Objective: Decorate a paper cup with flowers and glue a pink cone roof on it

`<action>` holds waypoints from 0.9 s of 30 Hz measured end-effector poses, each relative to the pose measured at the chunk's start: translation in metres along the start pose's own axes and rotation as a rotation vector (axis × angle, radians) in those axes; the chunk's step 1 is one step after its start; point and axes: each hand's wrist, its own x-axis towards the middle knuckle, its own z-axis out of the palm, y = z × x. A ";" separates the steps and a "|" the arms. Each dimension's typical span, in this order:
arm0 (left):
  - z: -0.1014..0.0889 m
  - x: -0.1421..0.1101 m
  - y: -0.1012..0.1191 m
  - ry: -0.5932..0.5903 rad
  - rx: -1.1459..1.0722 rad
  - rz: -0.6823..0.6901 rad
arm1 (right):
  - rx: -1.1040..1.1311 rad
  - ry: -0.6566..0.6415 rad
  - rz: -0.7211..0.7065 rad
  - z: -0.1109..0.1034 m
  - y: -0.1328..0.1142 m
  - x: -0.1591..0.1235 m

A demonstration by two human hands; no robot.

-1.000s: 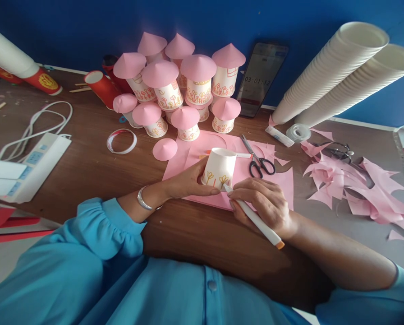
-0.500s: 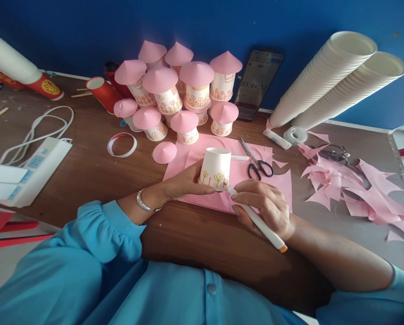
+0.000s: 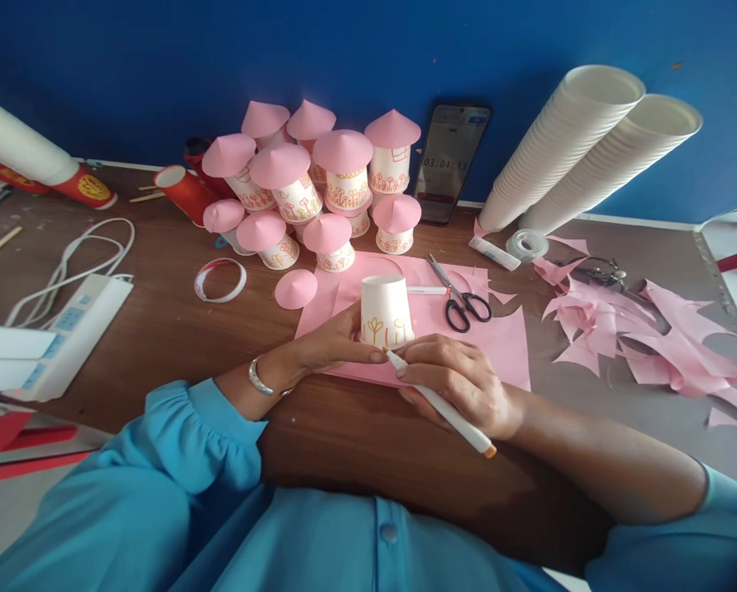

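An upside-down white paper cup (image 3: pixel 385 304) with yellow and orange flowers drawn around its lower part is held in my left hand (image 3: pixel 337 341), thumb along the near rim. My right hand (image 3: pixel 458 382) grips a white marker (image 3: pixel 448 415) with an orange end; its tip is close to the cup's lower edge, though I cannot tell if it touches. Beneath the hands lie pink paper sheets (image 3: pixel 498 353). On them rest black-handled scissors (image 3: pixel 458 300) and another white marker (image 3: pixel 427 290). A loose pink paper cone (image 3: pixel 295 289) sits left of the cup.
Behind stand several decorated cups with pink cone roofs (image 3: pixel 342 154). A phone (image 3: pixel 451 164) leans on the blue wall beside tall stacks of paper cups (image 3: pixel 566 140). Pink scraps (image 3: pixel 603 316) and clear tape (image 3: pixel 527 245) lie right; a tape ring (image 3: pixel 220 280) and power strip (image 3: pixel 76 329) lie left.
The cup has turned in my left hand, so other drawn flowers face me. My right hand and marker have moved slightly left; the whole view has shifted a little.
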 end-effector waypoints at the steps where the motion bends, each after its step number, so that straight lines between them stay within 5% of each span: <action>1: 0.000 0.000 0.000 0.004 0.010 -0.010 | 0.008 -0.007 0.002 0.000 0.000 0.000; 27: 0.003 -0.001 0.003 0.038 -0.035 0.075 | 0.004 0.040 -0.002 -0.002 0.002 0.002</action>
